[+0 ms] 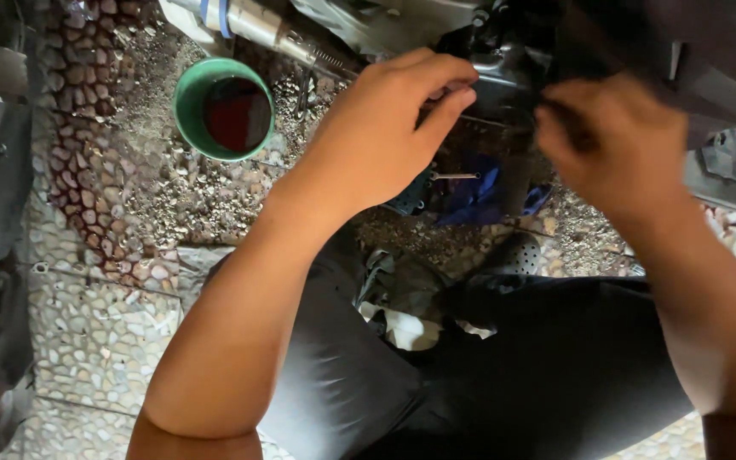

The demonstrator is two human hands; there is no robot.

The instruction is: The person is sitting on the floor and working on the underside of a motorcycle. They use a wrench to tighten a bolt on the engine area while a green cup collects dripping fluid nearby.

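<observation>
Pebbled floor (pixel 87 341) | dark greasy engine part (pixel 504 68) | left hand (pixel 376 136) pinching its edge | right hand (pixel 611 140) blurred, grip unclear

Your left hand (pixel 385 128) and your right hand (pixel 611 140) are up against a black engine part (pixel 504 60). Near your left hand is a green bowl (pixel 187 106) with dark red liquid (pixel 236 113) in it. A blue cloth (pixel 474 196) lies under the engine part, with a silver wrench (pixel 455 176) on it. The pebble floor (pixel 95 324) has white and tan stones, and some reddish ones. Your trousers (pixel 504 375) are dark grey. A white rag (pixel 411 328) sits by your knee.
</observation>
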